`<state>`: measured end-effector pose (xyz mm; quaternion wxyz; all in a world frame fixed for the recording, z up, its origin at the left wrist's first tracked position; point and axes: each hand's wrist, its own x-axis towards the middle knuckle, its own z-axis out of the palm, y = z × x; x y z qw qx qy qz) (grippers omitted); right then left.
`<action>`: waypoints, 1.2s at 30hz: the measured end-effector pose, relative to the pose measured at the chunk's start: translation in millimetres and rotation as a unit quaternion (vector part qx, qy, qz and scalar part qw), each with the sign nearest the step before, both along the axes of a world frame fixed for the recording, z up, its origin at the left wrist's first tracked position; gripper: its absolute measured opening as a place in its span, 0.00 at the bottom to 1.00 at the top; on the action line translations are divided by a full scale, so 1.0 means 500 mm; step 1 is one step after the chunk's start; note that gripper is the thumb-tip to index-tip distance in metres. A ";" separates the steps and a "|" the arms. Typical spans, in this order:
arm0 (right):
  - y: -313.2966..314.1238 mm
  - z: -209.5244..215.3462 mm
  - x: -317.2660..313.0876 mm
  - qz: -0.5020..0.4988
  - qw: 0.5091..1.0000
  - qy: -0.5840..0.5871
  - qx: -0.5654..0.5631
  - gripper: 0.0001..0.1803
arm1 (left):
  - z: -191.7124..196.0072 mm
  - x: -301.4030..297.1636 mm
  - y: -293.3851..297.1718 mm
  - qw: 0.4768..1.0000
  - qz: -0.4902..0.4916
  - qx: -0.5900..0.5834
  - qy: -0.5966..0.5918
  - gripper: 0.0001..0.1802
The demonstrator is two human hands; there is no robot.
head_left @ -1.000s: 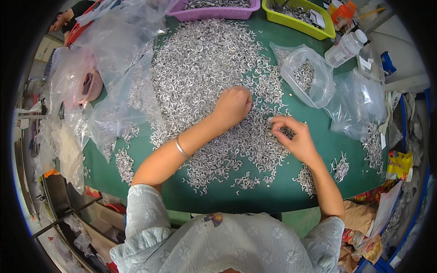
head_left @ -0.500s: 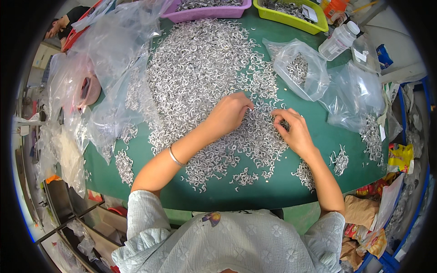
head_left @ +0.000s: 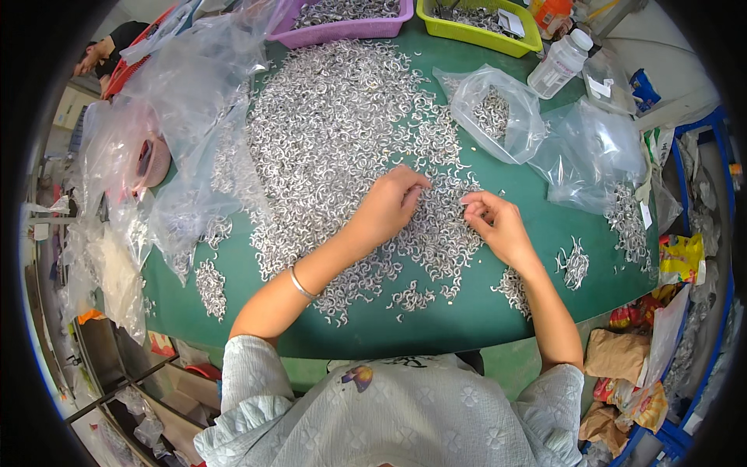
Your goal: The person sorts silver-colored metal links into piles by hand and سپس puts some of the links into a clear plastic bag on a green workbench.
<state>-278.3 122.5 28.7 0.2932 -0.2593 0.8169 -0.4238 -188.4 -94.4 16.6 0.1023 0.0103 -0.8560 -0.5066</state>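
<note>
A wide heap of small silvery curved metal pieces [head_left: 334,132] covers the middle of a green table [head_left: 467,319]. My left hand [head_left: 389,204] rests on the near edge of the heap, fingers curled and pinching among the pieces. My right hand [head_left: 498,226] is just to its right, fingertips pinched together on what looks like a small metal piece, facing the left hand. A thin bangle [head_left: 299,284] circles my left forearm. What exactly each hand holds is too small to tell.
Clear plastic bags [head_left: 187,117] lie crumpled on the left; two more bags [head_left: 498,109] with metal pieces sit at right. A purple tray [head_left: 342,23] and a yellow-green tray [head_left: 482,23] stand at the far edge, beside a clear bottle [head_left: 559,66]. Small sorted piles [head_left: 574,265] lie near the right edge.
Both hands have drawn closer together over the near edge of the heap. The left hand pulled back toward me; the right hand rose from the pile with fingertips pinched.
</note>
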 end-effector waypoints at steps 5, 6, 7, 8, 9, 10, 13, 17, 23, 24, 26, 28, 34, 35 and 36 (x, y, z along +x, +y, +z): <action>-0.045 -0.016 0.021 0.037 0.969 0.238 -0.064 0.27 | -0.058 -0.021 0.011 0.989 -0.003 -0.101 0.110 0.09; -0.056 -0.030 0.031 0.056 0.957 0.280 -0.045 0.29 | -0.057 -0.028 0.012 0.987 -0.023 -0.130 0.096 0.09; -0.060 -0.038 0.038 0.075 0.944 0.321 -0.027 0.30 | -0.056 -0.025 0.016 0.987 -0.031 -0.134 0.084 0.09; -0.053 -0.038 0.046 0.106 0.948 0.300 -0.027 0.33 | -0.054 -0.016 0.018 0.987 -0.039 -0.138 0.071 0.08; -0.047 -0.033 0.056 0.119 0.951 0.282 -0.038 0.33 | -0.049 -0.002 0.017 0.987 -0.044 -0.142 0.055 0.08; -0.040 -0.026 0.066 0.132 0.955 0.263 -0.048 0.33 | -0.038 0.013 0.009 0.988 -0.069 -0.135 0.039 0.10; -0.013 -0.017 0.106 0.169 0.955 0.233 -0.074 0.34 | -0.031 0.077 0.015 0.990 -0.079 -0.091 0.069 0.13; 0.006 -0.015 0.139 0.200 0.951 0.220 -0.086 0.33 | -0.022 0.132 0.025 0.990 -0.100 -0.063 0.076 0.17; 0.015 -0.015 0.124 0.141 0.980 0.086 -0.115 0.30 | -0.013 0.185 0.029 0.995 -0.057 -0.069 0.052 0.16; 0.003 -0.006 0.110 0.119 0.976 0.134 -0.125 0.30 | -0.012 0.181 0.028 0.995 -0.027 -0.071 0.061 0.16; -0.030 -0.017 0.107 0.091 0.967 0.212 -0.107 0.30 | -0.006 0.160 0.026 0.994 0.027 -0.067 0.083 0.13; -0.053 -0.036 0.112 0.121 0.955 0.257 -0.082 0.32 | -0.007 0.128 0.022 0.995 0.078 -0.026 0.054 0.12; -0.029 -0.023 0.197 0.281 0.913 0.293 -0.046 0.35 | -0.027 0.136 0.011 0.963 0.143 0.230 0.002 0.12; -0.021 -0.019 0.206 0.303 0.907 0.289 -0.043 0.34 | -0.024 0.148 0.010 0.958 0.146 0.245 -0.024 0.12; -0.013 -0.019 0.212 0.314 0.906 0.277 -0.064 0.31 | -0.013 0.160 0.009 0.953 0.147 0.259 -0.048 0.13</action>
